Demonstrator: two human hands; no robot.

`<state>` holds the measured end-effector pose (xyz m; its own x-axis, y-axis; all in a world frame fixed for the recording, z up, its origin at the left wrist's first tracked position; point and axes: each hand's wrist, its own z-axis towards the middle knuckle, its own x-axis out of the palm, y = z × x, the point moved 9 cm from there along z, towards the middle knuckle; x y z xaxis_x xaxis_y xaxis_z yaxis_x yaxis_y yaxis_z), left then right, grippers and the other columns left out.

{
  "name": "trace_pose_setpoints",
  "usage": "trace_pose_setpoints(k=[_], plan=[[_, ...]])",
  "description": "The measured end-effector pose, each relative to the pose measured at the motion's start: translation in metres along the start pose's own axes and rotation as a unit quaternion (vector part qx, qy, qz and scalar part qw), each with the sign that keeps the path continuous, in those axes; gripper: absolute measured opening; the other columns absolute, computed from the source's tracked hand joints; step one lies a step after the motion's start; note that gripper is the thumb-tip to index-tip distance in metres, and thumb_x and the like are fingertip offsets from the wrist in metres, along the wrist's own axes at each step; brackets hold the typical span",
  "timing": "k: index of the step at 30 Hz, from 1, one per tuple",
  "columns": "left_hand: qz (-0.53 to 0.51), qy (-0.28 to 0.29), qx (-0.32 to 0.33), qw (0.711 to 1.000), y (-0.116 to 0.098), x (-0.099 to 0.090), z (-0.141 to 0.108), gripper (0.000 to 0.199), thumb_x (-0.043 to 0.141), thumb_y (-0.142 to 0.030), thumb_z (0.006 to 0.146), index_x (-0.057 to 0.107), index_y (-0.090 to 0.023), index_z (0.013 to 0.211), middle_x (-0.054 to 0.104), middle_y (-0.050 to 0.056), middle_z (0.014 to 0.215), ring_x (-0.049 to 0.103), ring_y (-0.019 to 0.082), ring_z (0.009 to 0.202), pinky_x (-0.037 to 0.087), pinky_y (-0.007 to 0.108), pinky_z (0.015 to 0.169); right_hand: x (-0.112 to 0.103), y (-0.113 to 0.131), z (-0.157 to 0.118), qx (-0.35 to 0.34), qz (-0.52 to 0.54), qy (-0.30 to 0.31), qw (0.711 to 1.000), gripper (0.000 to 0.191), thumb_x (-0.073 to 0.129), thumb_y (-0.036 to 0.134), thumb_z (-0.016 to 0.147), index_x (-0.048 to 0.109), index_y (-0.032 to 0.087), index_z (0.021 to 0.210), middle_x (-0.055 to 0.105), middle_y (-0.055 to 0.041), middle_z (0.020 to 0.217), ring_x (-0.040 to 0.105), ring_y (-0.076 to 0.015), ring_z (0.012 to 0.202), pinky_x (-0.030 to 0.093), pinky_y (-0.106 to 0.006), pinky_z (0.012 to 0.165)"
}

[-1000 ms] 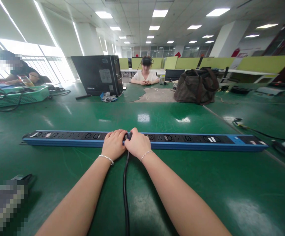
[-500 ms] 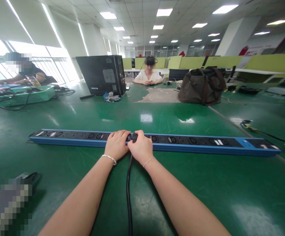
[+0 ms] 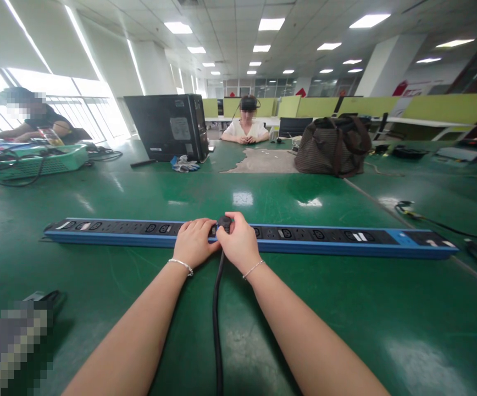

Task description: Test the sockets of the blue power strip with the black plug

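A long blue power strip (image 3: 312,247) with black sockets lies across the table in front of me. My left hand (image 3: 194,238) is wrapped over its middle, thumb along the near side and fingers on top. Just to the right, my right hand (image 3: 238,235) pinches a black plug (image 3: 224,221) between thumb and fingers above the strip. From the plug a black cable (image 3: 216,308) runs down toward me between my arms. My hands hide the sockets underneath, so I cannot tell whether the plug sits in one.
On the green table (image 3: 139,308) stand a black computer case (image 3: 164,129), gloves (image 3: 184,163), a brown bag (image 3: 331,147) and a green basket (image 3: 43,164) of cables. Another cable (image 3: 440,219) lies at the right. One person (image 3: 245,129) sits opposite, another (image 3: 43,118) at the left.
My right hand and the plug have risen slightly from the strip, and the plug looks more tilted. My left hand keeps its place on the strip. The view has shifted a little.
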<state>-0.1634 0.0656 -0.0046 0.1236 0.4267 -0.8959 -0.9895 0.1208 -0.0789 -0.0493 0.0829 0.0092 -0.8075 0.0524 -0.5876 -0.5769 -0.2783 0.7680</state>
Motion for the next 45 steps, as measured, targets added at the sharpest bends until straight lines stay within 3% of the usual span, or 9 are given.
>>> trace_pose_setpoints(k=[6,10,13,18,34,45], plan=[[-0.003,-0.007,0.019,1.000,-0.001,0.001,0.001,0.053,0.050,-0.058,0.074,0.054,-0.022,0.112,0.059,0.007,0.116,0.051,0.024,0.108,0.033,0.039,0.095,-0.043,-0.003,0.017,-0.019,0.043,0.015,0.999,0.033,0.045,0.030,0.073,0.055,0.022,0.104,0.061,0.0018,0.070,0.054,-0.0127,0.061,0.042,-0.024,0.061],[-0.005,-0.008,0.014,1.000,0.001,0.002,0.001,0.055,0.048,-0.060,0.075,0.053,-0.022,0.114,0.059,0.008,0.116,0.051,0.024,0.108,0.032,0.039,0.095,-0.091,-0.035,0.024,0.009,-0.017,-0.011,1.000,0.027,0.047,0.032,0.074,0.059,0.021,0.095,0.059,0.0017,0.065,0.052,-0.0119,0.057,0.039,-0.024,0.058],[-0.003,-0.001,0.013,1.000,0.001,0.003,0.002,0.056,0.047,-0.061,0.075,0.053,-0.022,0.114,0.059,0.008,0.116,0.051,0.024,0.108,0.032,0.039,0.095,-0.110,-0.063,0.023,0.036,-0.039,0.004,0.999,0.029,0.046,0.035,0.077,0.059,0.018,0.095,0.057,0.0017,0.062,0.050,-0.0110,0.052,0.039,-0.023,0.055],[-0.006,0.002,0.008,1.000,0.002,0.002,0.002,0.056,0.048,-0.061,0.074,0.054,-0.022,0.114,0.059,0.008,0.116,0.051,0.024,0.109,0.033,0.040,0.094,-0.107,-0.078,0.018,0.048,-0.083,0.035,0.995,0.025,0.047,0.031,0.077,0.060,0.018,0.094,0.058,0.0019,0.063,0.050,-0.0103,0.053,0.038,-0.023,0.058],[-0.007,0.001,0.005,1.000,0.002,0.002,0.002,0.056,0.049,-0.060,0.074,0.054,-0.022,0.114,0.059,0.008,0.116,0.051,0.024,0.108,0.033,0.040,0.095,-0.095,-0.060,0.014,0.033,-0.256,0.031,0.966,0.026,0.043,0.030,0.079,0.060,0.022,0.097,0.067,-0.0056,0.086,0.060,-0.0194,0.077,0.039,-0.027,0.065],[-0.004,0.002,0.003,1.000,0.003,0.003,0.002,0.056,0.048,-0.061,0.073,0.054,-0.023,0.114,0.059,0.008,0.116,0.051,0.024,0.108,0.032,0.039,0.095,-0.097,-0.064,0.016,0.059,-0.244,0.021,0.968,0.023,0.044,0.032,0.078,0.060,0.022,0.092,0.067,-0.0053,0.084,0.061,-0.0204,0.078,0.039,-0.027,0.064]])
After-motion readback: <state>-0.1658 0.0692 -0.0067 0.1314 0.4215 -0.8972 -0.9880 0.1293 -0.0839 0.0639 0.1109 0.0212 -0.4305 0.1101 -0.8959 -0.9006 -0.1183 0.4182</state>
